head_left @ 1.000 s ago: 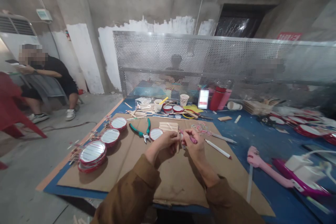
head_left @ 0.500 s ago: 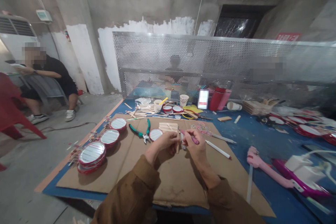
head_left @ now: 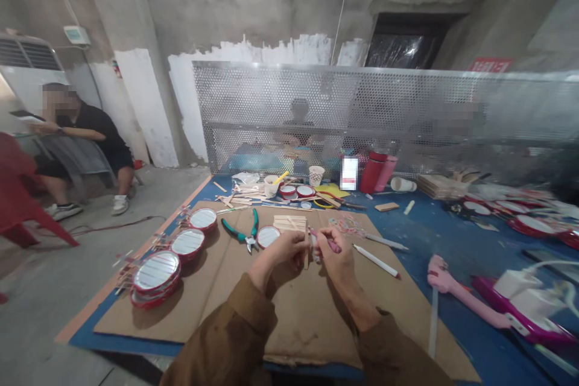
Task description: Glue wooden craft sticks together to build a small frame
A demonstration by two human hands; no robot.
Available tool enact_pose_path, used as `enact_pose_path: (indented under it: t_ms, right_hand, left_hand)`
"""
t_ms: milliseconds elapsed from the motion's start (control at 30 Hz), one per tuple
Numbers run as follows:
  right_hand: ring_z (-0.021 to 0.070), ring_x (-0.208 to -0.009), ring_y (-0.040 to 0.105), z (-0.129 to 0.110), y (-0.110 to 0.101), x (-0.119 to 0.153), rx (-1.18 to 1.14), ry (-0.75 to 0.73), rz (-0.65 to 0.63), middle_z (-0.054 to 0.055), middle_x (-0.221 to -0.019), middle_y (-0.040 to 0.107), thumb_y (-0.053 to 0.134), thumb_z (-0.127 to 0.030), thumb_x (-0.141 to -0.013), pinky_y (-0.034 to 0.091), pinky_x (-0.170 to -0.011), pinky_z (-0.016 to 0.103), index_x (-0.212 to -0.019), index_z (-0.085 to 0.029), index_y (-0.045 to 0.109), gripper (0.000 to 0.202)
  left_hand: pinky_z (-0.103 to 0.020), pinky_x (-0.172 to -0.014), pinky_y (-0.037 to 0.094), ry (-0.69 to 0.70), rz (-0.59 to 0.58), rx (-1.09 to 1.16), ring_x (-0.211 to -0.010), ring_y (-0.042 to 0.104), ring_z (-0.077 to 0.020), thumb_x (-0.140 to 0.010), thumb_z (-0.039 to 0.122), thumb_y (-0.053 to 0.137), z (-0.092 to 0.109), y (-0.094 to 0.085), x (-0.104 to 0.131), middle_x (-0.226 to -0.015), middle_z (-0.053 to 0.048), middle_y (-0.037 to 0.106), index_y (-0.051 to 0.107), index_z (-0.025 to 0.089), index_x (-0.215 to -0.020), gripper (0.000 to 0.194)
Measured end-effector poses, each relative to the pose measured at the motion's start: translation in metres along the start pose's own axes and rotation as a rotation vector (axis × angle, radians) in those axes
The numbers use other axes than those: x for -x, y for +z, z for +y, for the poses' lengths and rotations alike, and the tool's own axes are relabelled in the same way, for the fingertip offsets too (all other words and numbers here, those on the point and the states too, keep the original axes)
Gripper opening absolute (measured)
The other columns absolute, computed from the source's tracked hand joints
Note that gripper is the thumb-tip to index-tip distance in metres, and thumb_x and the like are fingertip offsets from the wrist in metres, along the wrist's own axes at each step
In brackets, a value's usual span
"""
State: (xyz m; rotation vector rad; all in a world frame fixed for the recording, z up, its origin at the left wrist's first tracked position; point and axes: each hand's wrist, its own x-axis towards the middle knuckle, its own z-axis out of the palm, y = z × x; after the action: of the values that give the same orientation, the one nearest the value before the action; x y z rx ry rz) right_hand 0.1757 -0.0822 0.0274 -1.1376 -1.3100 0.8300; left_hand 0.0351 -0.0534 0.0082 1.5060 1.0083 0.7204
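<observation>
My left hand [head_left: 284,251] is closed, thumb and fingers pinching a flat wooden craft stick [head_left: 306,258] that stands on end. Close by on the right, my right hand [head_left: 335,253] is closed around a pinkish-purple pen-like tool [head_left: 333,245], whose tip is near the stick; I cannot tell whether they touch. Just beyond my left hand lie a round red-rimmed disc [head_left: 268,237] and a row of wooden sticks [head_left: 289,222]. To the left, green-handled pliers [head_left: 246,236] lie spread on the cardboard [head_left: 235,295].
Red-rimmed discs with stick frames [head_left: 157,271] line the cardboard's left side. A white pen [head_left: 377,261] and coloured rubber bands [head_left: 348,224] lie to the right. Beyond are a pink glue gun [head_left: 465,295], a power strip [head_left: 529,325], cups and bottles. A person [head_left: 85,126] sits at far left.
The view has tilted slightly, so the scene sits a little lower. Both hands keep nearly the same pose, with the stick and pen-like tool still held close together.
</observation>
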Motion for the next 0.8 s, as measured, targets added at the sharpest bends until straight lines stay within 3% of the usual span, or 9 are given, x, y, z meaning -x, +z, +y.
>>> enact_pose_path:
  t_ms: [800]
  right_hand:
    - [0.0126,-0.045,0.057,-0.0088,-0.0006,0.0003,-0.029,0.025,0.0,-0.002,-0.054,0.059,0.061,-0.051,-0.074,0.048,-0.044,0.022,-0.074,-0.019,0.058,0.032]
  left_hand:
    - [-0.019,-0.041,0.039,-0.003,0.01,0.017,-0.04,0.05,-0.0088,-0.079,0.047,0.057,0.0013,-0.0001,0.0007,-0.049,0.0,0.052,0.049,0.017,-0.067,0.034]
